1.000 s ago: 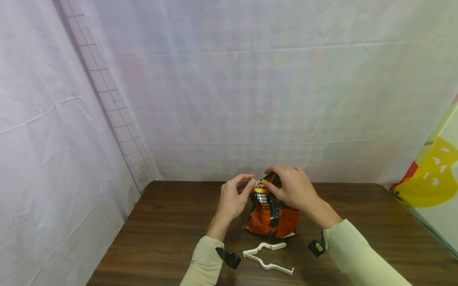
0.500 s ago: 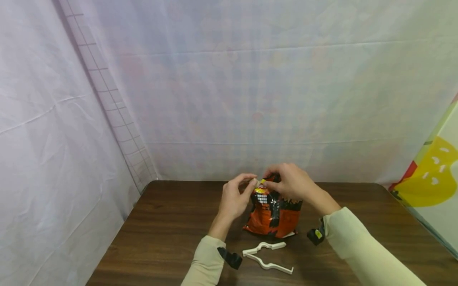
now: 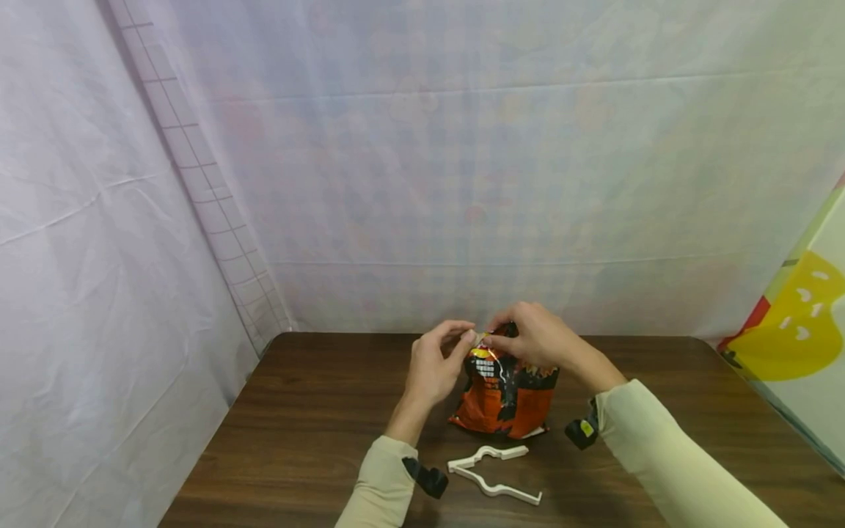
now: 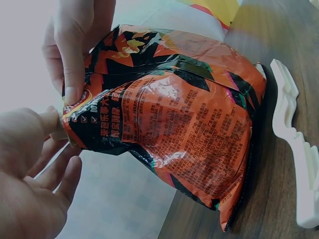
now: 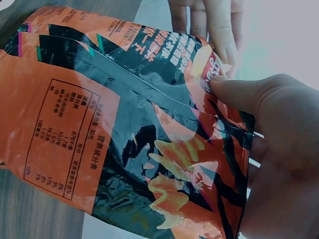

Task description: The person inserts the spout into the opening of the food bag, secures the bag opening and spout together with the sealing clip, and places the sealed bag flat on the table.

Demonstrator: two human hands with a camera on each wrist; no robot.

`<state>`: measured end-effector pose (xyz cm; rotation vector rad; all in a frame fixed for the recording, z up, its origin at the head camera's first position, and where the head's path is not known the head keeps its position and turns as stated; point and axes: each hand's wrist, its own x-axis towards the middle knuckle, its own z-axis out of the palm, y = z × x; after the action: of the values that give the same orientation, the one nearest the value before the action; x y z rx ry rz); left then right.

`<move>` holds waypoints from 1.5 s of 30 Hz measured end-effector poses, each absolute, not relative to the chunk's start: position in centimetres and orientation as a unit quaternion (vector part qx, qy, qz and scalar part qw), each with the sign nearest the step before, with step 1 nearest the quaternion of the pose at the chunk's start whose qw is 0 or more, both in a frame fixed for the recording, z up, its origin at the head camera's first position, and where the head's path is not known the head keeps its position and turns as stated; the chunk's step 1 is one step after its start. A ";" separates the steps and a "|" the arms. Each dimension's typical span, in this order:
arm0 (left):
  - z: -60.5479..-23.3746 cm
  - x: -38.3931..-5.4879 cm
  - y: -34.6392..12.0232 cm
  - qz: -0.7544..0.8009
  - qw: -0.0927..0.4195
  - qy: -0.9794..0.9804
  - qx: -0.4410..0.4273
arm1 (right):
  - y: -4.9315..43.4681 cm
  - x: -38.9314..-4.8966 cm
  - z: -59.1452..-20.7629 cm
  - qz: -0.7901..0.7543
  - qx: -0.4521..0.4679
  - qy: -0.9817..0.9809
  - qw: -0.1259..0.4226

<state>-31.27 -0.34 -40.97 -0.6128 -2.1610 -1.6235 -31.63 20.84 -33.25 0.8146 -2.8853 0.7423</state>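
An orange and black chip bag [image 3: 485, 407] stands on the wooden table, its printed back towards me in the head view. At the top left corner, my left hand [image 3: 432, 367] pinches the edge between thumb and fingers. My right hand [image 3: 544, 341] grips the top edge just beside it, thumb on the near face and fingers behind. In the right wrist view that thumb presses near the small red and yellow logo [image 5: 212, 69]. A white hinged bag clip [image 3: 491, 488] lies spread in a V in front of the bag, and no hand touches it.
The brown table [image 3: 317, 411] ends at a pale curtain [image 3: 475, 183] behind the bag. Another white curtain [image 3: 99, 293] hangs at the left. A panel with a yellow shape [image 3: 799, 330] stands along the right side.
My right hand has shifted slightly left along the bag's top edge, and more of the bag's upper right shows. The left hand has barely moved; the clip lies where it was.
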 end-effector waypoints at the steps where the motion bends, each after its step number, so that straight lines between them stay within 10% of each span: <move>1: -41.0 -31.3 -0.3 -0.578 0.184 -0.765 -0.217 | 20.9 -31.6 -33.3 0.237 0.265 -0.934 0.030; 45: -43.0 -28.8 -5.8 -0.504 0.150 -0.820 -0.224 | 20.7 -30.8 -33.7 0.201 0.270 -0.938 0.083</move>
<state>-28.77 -5.84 -42.99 -0.6434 -2.3572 -1.4490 -30.83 20.68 -33.70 0.8050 -2.8006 0.6002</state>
